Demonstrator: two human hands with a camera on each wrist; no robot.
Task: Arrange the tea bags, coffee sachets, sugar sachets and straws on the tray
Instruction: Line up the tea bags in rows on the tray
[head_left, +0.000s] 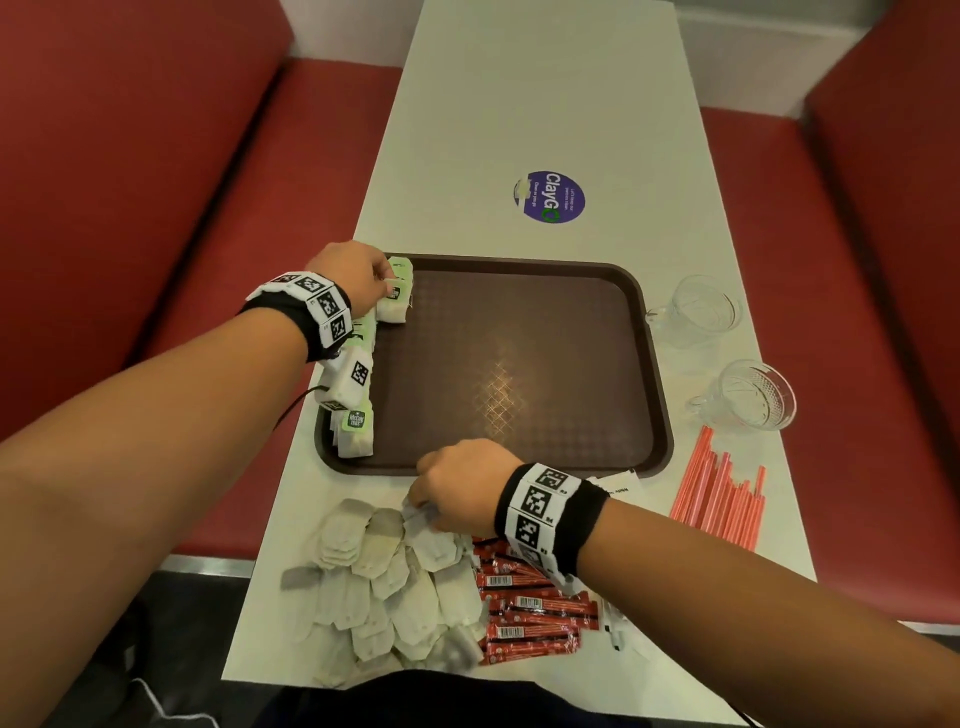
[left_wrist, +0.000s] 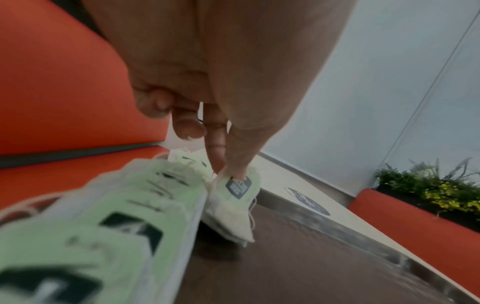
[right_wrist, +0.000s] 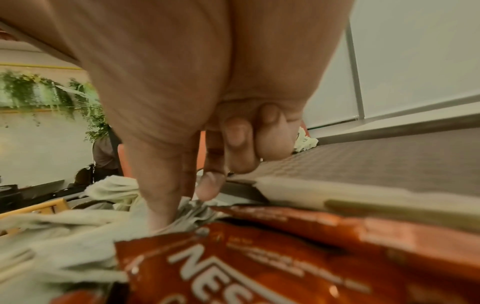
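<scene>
At the tray's (head_left: 519, 262) left edge, left hand (head_left: 353, 275) pinches a tagged tea bag (head_left: 393, 304) at the row's (head_left: 358, 415) far end. Lower centre, right hand (head_left: 457, 483) pinches another tea bag from the table pile (head_left: 384, 587). Best: seat it flush, tags aligned, lifting one at a time.

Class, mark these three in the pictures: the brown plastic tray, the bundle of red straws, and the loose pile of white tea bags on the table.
Brown plastic tray (head_left: 519, 364): head view, bare floor.
Bundle of red straws (head_left: 719, 491): head view, mid-bundle.
Loose pile of white tea bags (head_left: 395, 587): head view, pile's centre.
</scene>
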